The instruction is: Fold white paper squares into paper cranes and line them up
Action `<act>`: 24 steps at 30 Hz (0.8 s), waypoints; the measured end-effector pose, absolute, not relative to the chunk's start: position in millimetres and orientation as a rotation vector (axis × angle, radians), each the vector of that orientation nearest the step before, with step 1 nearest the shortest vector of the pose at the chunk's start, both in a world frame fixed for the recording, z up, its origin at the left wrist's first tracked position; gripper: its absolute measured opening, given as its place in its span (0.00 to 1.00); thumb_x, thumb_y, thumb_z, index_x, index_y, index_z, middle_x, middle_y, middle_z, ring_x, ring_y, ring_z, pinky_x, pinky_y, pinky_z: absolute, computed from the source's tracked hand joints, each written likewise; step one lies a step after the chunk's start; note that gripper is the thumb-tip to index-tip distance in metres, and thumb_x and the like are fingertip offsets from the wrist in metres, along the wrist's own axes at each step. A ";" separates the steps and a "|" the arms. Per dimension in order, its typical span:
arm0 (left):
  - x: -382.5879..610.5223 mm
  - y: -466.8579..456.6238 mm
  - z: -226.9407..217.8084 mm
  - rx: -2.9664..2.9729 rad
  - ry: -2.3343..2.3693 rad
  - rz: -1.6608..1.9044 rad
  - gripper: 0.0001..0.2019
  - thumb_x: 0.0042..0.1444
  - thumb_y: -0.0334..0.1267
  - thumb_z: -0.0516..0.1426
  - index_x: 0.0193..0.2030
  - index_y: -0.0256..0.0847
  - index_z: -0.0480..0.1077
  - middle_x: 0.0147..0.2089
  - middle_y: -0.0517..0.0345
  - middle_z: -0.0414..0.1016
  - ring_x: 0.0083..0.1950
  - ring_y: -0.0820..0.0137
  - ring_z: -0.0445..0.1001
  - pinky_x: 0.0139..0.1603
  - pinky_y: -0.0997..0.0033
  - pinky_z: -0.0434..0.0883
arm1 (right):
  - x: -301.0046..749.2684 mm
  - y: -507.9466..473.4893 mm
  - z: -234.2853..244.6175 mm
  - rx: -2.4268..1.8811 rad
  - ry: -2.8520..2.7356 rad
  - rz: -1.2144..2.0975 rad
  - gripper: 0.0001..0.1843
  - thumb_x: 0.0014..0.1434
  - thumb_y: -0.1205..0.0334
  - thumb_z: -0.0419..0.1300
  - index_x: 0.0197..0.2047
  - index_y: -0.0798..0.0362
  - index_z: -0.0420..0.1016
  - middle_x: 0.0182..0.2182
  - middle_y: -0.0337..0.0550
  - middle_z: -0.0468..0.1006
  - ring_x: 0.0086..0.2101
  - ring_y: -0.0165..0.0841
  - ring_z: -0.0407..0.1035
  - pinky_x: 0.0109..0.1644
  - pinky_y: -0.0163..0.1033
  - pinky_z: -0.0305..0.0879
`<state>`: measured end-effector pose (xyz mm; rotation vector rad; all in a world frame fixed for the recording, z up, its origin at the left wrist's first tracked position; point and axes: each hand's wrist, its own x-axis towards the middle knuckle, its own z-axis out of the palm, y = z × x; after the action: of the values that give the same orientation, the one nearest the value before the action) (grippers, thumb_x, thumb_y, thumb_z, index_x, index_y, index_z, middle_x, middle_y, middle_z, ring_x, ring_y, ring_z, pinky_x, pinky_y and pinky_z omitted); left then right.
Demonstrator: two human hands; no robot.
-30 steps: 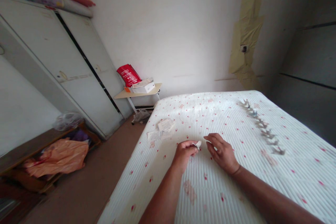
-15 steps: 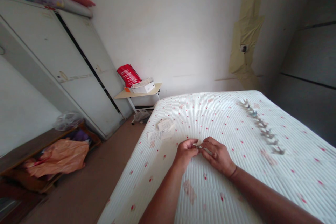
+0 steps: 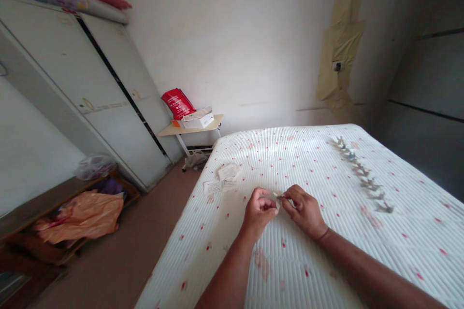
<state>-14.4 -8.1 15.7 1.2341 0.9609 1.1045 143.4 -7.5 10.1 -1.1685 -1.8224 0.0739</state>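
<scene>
My right hand (image 3: 304, 211) pinches a small folded piece of paper (image 3: 278, 195) between thumb and fingertips, a little above the mattress. Close on its left is my left hand (image 3: 258, 211), fingers curled, with a gap between index finger and thumb; it appears to be off the paper. On the right, several small folded paper figures (image 3: 369, 183), bird-like in shape, stand in a slanting row. Flat printed paper pieces (image 3: 229, 172) lie partly overlapping beyond my left hand.
The striped mattress (image 3: 290, 260) with red dots fills the middle. Behind its left corner, a small table (image 3: 170, 130) bears a red bag (image 3: 178, 103) and a white box (image 3: 199, 120). A pale cabinet (image 3: 105, 101) and an orange plastic bag (image 3: 81, 217) are on the left.
My left hand has drawn its fingertips away from the folded paper and opened slightly. The paper has shifted slightly right and up in my right hand.
</scene>
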 end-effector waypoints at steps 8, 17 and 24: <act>-12.2 -8.8 13.5 1.314 0.979 1.121 0.17 0.40 0.30 0.58 0.38 0.41 0.59 0.24 0.67 0.68 0.24 0.77 0.63 0.27 0.78 0.58 | 142.7 -8.4 10.3 -1.186 -1.825 0.083 0.09 0.57 0.65 0.52 0.27 0.53 0.69 0.25 0.39 0.70 0.27 0.29 0.67 0.32 0.32 0.60; -13.1 -9.8 13.7 1.625 1.134 1.195 0.06 0.43 0.26 0.55 0.29 0.38 0.70 0.29 0.60 0.73 0.33 0.72 0.70 0.37 0.75 0.65 | 142.2 -9.5 12.3 -1.186 -1.832 0.084 0.10 0.57 0.63 0.52 0.26 0.53 0.69 0.25 0.39 0.70 0.27 0.29 0.68 0.31 0.33 0.61; -15.7 -5.9 7.9 1.739 1.152 1.204 0.08 0.45 0.28 0.56 0.32 0.39 0.76 0.32 0.56 0.77 0.33 0.71 0.72 0.38 0.73 0.68 | 142.1 -10.1 12.6 -1.190 -1.834 0.092 0.10 0.58 0.63 0.52 0.27 0.53 0.69 0.25 0.40 0.71 0.27 0.29 0.68 0.31 0.33 0.60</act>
<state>-15.7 -5.9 7.9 1.7385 1.1524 1.2041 142.1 -10.1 12.6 -1.1896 -1.8339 0.0916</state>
